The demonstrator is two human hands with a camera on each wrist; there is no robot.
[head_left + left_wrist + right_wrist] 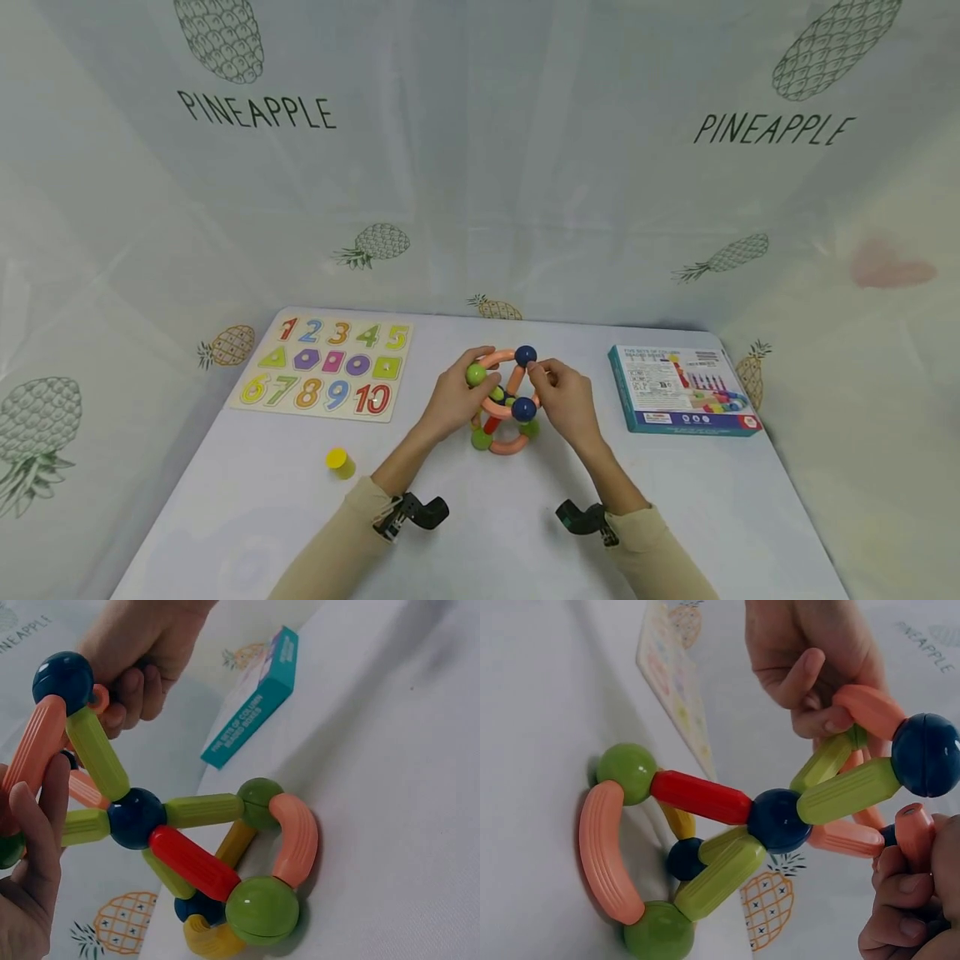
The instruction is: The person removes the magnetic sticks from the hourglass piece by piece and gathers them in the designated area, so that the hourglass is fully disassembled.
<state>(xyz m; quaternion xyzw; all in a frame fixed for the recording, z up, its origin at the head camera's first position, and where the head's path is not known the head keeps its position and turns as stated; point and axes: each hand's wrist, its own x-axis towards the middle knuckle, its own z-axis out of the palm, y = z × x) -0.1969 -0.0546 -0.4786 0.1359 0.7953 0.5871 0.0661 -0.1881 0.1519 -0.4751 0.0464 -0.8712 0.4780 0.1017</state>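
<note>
Between the hands stands a toy frame of ridged rods and balls, its lower ring with a curved salmon rod and green ball on the table. A red rod and several lime rods meet at a central blue ball. My left hand holds the frame's upper left, fingers around a salmon rod by the green ball. My right hand pinches a short salmon rod beside the upper right blue balls; in the right wrist view one end of this rod is free.
A number-and-shape puzzle board lies at the back left. Nearer on the left stands a yellow cylinder. To the right rests a teal-edged toy box. A pineapple-print cloth hangs behind the white table.
</note>
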